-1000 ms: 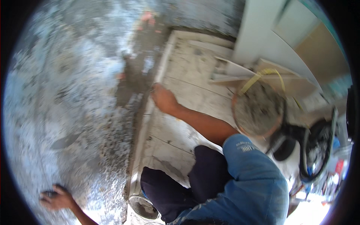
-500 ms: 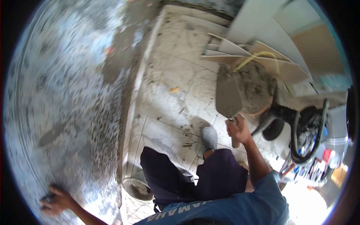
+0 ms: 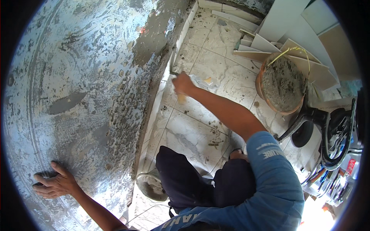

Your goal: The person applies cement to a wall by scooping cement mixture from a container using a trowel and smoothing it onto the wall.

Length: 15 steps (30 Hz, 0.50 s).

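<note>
My left hand (image 3: 58,183) rests with fingers spread against the scraped, patchy grey-blue wall (image 3: 88,131). Low by the base of that wall, my right hand (image 3: 182,84) is closed round a trowel (image 3: 181,99); its pale handle end sticks out below my fist. Only a thin dark bit of the blade shows beyond my fingers, near the white tile skirting (image 3: 165,69). Whether mortar is still on the blade I cannot tell. Wet grey mortar (image 3: 152,42) covers a patch of the wall farther up.
An orange bucket (image 3: 260,82) of grey mortar with a yellow handle stands at right, beside a black curved metal frame (image 3: 327,134). Cut boards (image 3: 285,23) lean behind it. A smaller bucket (image 3: 140,181) sits by my knee. Debris dots the marble-look tiles (image 3: 192,119).
My right hand has swung left with the trowel, from beside the orange bucket to the wall's base. The loaded blade has turned mostly out of sight. My left hand stays on the wall.
</note>
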Motion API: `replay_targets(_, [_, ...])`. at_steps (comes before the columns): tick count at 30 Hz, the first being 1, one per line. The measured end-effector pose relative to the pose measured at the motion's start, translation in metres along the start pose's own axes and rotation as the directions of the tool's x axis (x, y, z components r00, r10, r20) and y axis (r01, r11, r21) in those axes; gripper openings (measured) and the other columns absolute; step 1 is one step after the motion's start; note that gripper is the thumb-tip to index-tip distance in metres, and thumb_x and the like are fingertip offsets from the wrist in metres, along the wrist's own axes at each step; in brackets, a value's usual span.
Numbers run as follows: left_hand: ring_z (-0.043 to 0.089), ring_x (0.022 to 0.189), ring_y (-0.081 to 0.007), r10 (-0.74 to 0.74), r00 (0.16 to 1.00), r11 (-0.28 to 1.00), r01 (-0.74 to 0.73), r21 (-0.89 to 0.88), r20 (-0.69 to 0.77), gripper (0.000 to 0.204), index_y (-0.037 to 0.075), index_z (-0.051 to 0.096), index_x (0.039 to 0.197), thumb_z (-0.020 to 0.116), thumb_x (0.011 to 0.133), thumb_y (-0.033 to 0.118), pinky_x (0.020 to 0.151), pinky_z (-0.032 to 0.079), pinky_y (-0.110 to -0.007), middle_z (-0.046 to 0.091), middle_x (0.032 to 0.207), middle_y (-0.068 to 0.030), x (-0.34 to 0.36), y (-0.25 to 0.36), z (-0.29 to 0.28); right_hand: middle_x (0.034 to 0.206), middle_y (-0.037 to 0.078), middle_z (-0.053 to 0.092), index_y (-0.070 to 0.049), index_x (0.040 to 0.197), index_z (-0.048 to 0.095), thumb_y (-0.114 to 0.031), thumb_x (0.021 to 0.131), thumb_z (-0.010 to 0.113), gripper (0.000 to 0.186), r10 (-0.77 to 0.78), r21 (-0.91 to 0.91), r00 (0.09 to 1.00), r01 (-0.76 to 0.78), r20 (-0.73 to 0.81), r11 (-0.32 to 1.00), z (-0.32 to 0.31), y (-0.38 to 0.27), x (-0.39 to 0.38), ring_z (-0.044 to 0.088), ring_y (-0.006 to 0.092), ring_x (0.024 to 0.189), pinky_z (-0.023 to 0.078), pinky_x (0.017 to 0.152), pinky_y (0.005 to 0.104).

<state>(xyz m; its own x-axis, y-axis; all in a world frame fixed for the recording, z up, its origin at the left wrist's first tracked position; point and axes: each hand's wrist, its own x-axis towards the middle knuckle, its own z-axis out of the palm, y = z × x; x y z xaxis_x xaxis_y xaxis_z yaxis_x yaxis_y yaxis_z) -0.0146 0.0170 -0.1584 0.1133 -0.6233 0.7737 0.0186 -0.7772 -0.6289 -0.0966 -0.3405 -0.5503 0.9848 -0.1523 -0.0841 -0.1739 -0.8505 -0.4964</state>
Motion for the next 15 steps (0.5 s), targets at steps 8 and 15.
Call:
replay_targets(8, [0.024,0.132,-0.0382,0.029,1.0,0.999,-0.028,0.034,-0.005,0.078,0.013,0.034,0.137,0.039,0.084,0.07,0.1,0.026,-0.058,0.027,0.138,-0.0197,0.003,-0.009,-0.002,0.085,0.029,0.058,0.016,0.102,0.038,-0.013,0.079,0.056,0.04,0.165,0.486,0.979,-0.087,-0.12,0.87,-0.014,-0.104,0.01,0.061,0.0396,0.076,0.049,0.065,0.0455])
replay_targets(15, [0.029,0.129,-0.0385,0.042,0.998,0.999,-0.041,0.03,-0.051,0.076,0.013,0.038,0.135,0.04,0.083,0.069,0.098,0.028,-0.056,0.033,0.135,-0.0215,0.002,-0.006,0.003,0.082,0.027,0.057,0.004,0.096,0.04,-0.013,0.079,0.054,0.028,0.303,0.768,0.952,-0.168,-0.037,0.619,-0.045,-0.058,-0.113,0.058,0.0447,0.079,0.046,0.071,0.0485])
